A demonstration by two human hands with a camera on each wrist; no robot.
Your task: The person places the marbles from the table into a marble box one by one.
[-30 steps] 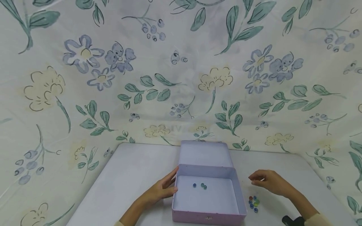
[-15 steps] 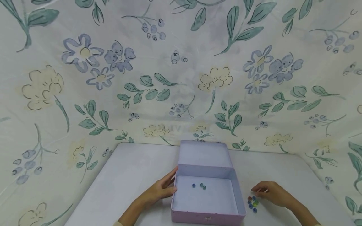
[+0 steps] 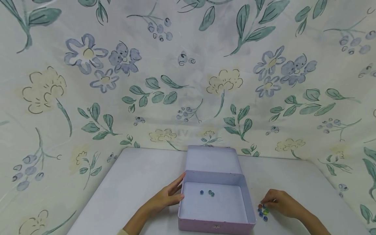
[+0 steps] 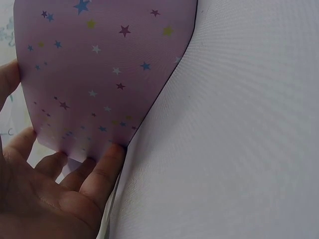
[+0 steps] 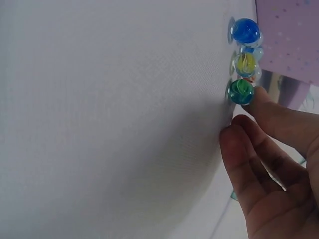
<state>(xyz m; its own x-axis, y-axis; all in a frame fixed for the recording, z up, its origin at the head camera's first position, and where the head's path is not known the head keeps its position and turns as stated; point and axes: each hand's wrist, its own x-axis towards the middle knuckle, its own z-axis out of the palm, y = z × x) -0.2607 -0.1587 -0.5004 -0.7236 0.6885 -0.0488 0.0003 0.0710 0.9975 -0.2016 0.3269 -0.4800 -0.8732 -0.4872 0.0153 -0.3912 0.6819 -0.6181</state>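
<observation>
A pink tin box (image 3: 199, 224) with stars on its sides stands with its lid (image 3: 212, 159) raised back. Inside lie a blue marble (image 3: 201, 192) and two greenish marbles (image 3: 212, 194). My left hand (image 3: 164, 198) rests against the box's left side, fingertips along the edge and thumb near the rim. Right of the box is a cluster of several coloured marbles (image 3: 260, 214). My right hand (image 3: 282, 203) reaches to its far side. In the right wrist view, the thumb is right by a green marble (image 5: 241, 92), next to a yellow one (image 5: 245, 64); the other fingertips are lower.
Everything stands on a white table (image 3: 147, 163). Behind it hangs a flowered cloth (image 3: 188, 81), which also flanks the table at left and right. The box wall rises between the loose marbles and the box's inside.
My right hand has come down toward the front of the table, from above and behind the loose marbles to their edge. The left hand and the box stay in place.
</observation>
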